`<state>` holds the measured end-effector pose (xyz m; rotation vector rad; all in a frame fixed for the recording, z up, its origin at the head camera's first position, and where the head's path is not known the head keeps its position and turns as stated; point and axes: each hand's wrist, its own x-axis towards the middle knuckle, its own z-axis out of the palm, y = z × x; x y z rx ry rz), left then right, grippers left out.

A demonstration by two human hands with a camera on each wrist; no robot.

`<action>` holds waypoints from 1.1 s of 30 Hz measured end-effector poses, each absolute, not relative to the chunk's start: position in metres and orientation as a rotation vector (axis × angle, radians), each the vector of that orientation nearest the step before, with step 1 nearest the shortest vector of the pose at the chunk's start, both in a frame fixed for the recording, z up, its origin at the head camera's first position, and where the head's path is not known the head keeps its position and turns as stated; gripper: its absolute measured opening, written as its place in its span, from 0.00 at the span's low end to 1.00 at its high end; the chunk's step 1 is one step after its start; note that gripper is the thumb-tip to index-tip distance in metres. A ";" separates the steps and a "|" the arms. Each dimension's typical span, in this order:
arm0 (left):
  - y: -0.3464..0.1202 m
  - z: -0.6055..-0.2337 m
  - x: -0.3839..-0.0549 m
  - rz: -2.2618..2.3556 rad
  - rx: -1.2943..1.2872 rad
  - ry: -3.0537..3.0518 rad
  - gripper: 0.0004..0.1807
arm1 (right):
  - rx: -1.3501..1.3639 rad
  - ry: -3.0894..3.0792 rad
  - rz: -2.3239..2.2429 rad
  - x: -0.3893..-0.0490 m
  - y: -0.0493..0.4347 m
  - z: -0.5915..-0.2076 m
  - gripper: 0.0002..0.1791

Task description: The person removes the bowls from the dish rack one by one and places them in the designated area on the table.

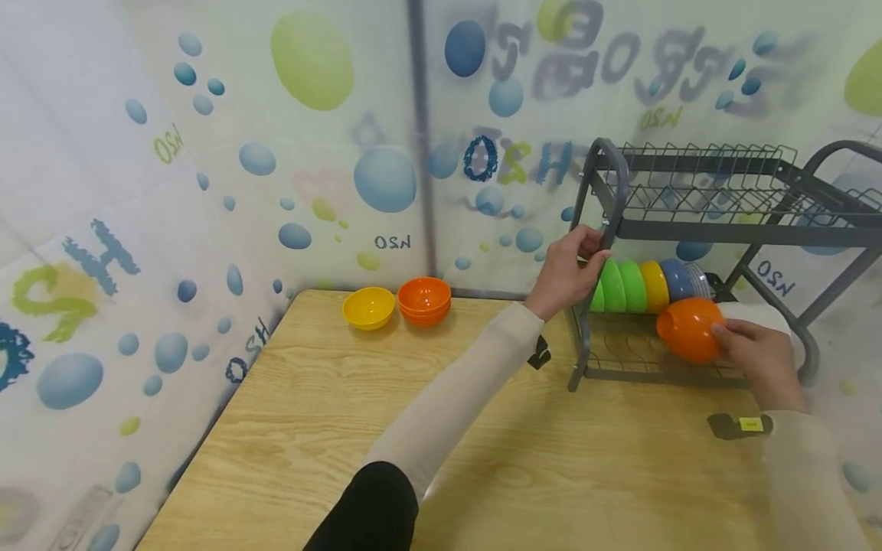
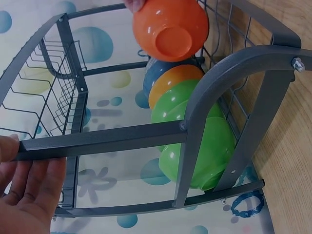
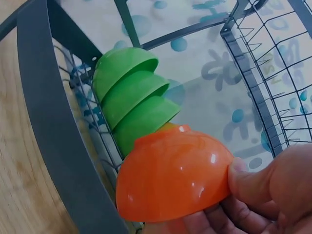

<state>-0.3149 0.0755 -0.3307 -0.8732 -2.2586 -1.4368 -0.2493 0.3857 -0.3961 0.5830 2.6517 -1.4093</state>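
Note:
An orange bowl (image 1: 691, 330), tilted on its side, is pinched at the rim by my right hand (image 1: 761, 358) at the front of the rack's lower shelf. Fingers and thumb of that hand show around the rim in the right wrist view. My left hand (image 1: 566, 274) grips a grey side bar (image 2: 102, 140) of the dish rack (image 1: 730, 233), its fingers curled under the bar. Behind the orange bowl stand several green bowls (image 3: 129, 92) on edge in a row, then a yellow bowl (image 1: 653, 287) and a blue bowl (image 1: 676, 279).
At the table's back edge sit a yellow bowl (image 1: 369, 309) and stacked orange bowls (image 1: 424, 301). A white dish (image 1: 758, 315) stands at the lower shelf's right end, partly hidden by my right hand. The wooden table (image 1: 310, 428) meets patterned curtains behind and at left.

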 end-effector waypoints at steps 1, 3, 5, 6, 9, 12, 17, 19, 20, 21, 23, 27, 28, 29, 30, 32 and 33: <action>0.075 -0.330 -0.315 -1.440 -0.873 -2.257 0.12 | 0.578 2.634 -1.427 -0.249 0.385 -0.396 0.46; 0.076 -0.330 -0.315 -1.445 -0.871 -2.260 0.11 | 0.559 2.606 -1.457 -0.250 0.383 -0.395 0.46; 0.076 -0.329 -0.315 -1.449 -0.870 -2.263 0.12 | 0.545 2.584 -1.480 -0.249 0.381 -0.393 0.46; 0.076 -0.329 -0.315 -1.451 -0.871 -2.261 0.12 | 0.539 2.574 -1.490 -0.249 0.379 -0.392 0.47; 0.077 -0.330 -0.315 -1.446 -0.873 -2.260 0.11 | 0.492 2.588 -1.492 -0.247 0.373 -0.389 0.48; 0.077 -0.331 -0.316 -1.449 -0.879 -2.243 0.11 | 0.419 2.650 -1.463 -0.244 0.367 -0.385 0.48; 0.077 -0.333 -0.317 -1.458 -0.887 -2.223 0.11 | 0.279 2.834 -1.360 -0.238 0.354 -0.377 0.43; 0.077 -0.333 -0.317 -1.461 -0.889 -2.223 0.11 | 0.255 2.884 -1.320 -0.237 0.349 -0.374 0.41; 0.076 -0.333 -0.317 -1.463 -0.888 -2.223 0.11 | 0.246 2.902 -1.308 -0.236 0.346 -0.373 0.40; 0.076 -0.333 -0.317 -1.465 -0.887 -2.222 0.11 | 0.245 2.912 -1.307 -0.235 0.344 -0.371 0.39; 0.076 -0.333 -0.316 -1.466 -0.888 -2.221 0.11 | 0.249 2.926 -1.292 -0.234 0.339 -0.369 0.39; 0.076 -0.332 -0.316 -1.470 -0.889 -2.224 0.11 | 0.201 2.988 -1.294 -0.229 0.333 -0.364 0.35; 0.076 -0.332 -0.316 -1.469 -0.888 -2.230 0.12 | 0.190 3.000 -1.296 -0.228 0.332 -0.363 0.34; 0.075 -0.332 -0.316 -1.476 -0.888 -2.232 0.12 | 0.173 3.015 -1.299 -0.226 0.330 -0.362 0.33; 0.075 -0.332 -0.316 -1.476 -0.886 -2.238 0.12 | 0.158 3.022 -1.303 -0.225 0.329 -0.361 0.33; 0.075 -0.332 -0.316 -1.479 -0.888 -2.244 0.12 | 0.131 3.040 -1.300 -0.223 0.327 -0.359 0.31; 0.074 -0.332 -0.316 -1.478 -0.888 -2.249 0.12 | 0.122 3.048 -1.296 -0.222 0.326 -0.358 0.30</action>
